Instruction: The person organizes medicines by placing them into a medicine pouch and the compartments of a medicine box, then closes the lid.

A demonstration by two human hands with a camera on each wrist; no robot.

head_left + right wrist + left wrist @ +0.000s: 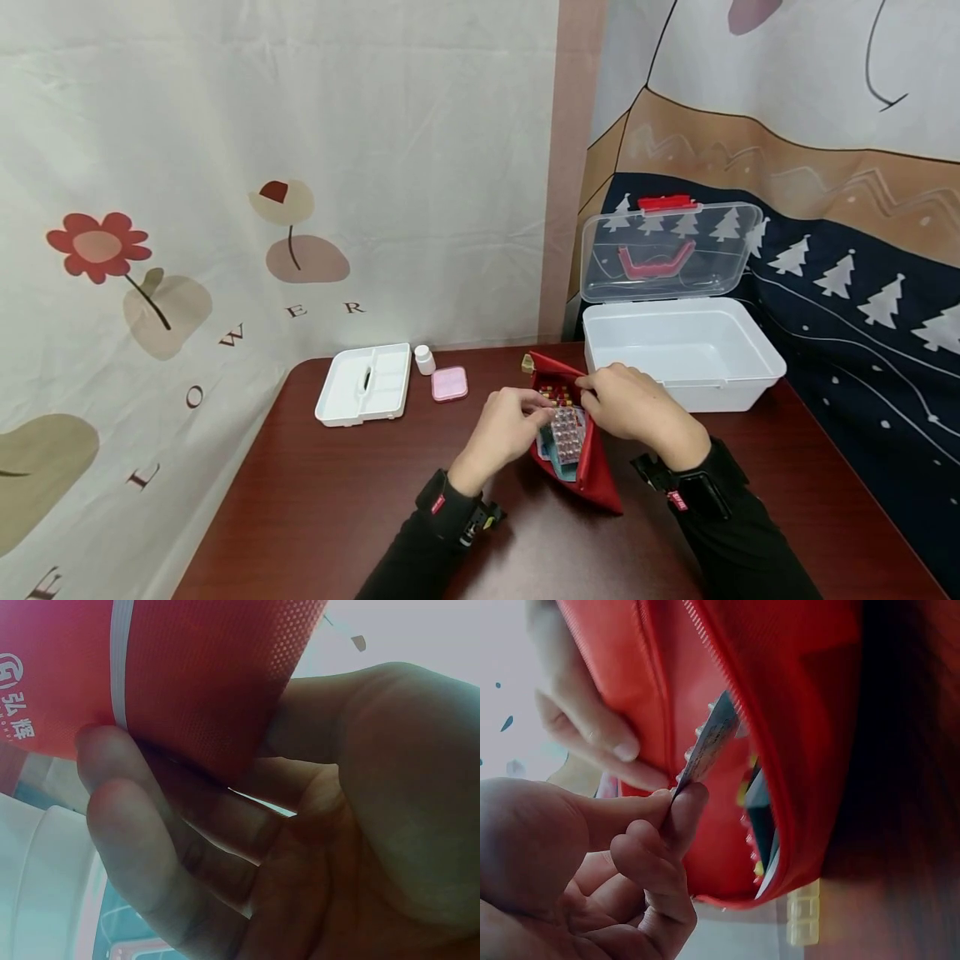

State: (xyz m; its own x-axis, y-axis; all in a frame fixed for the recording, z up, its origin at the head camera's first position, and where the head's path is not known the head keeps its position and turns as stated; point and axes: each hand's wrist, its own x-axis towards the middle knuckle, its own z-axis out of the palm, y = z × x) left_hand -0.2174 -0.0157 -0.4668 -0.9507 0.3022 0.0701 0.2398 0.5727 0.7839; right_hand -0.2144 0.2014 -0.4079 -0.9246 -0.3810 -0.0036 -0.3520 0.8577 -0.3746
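A red zip pouch [600,483] lies with its mouth spread wide in the head view. Between thumb and fingertips my left hand [504,427] pinches a blister pack of pills [567,433] at the pouch's opening. The left wrist view shows this pack [711,739] edge-on, its foil back toward the camera. More blister packs with red and yellow pills [557,395] sit inside, partly hidden by the pouch wall. My right hand [633,407] grips the pouch's right edge; in the right wrist view the pouch fabric [202,682] runs between thumb and fingers.
Behind my right hand stands a white plastic box [750,367], its clear lid [667,285] raised. Toward the back left of the dark red table [300,508] are a white divided tray [347,390], a small white bottle [424,362] and a pink case [449,383].
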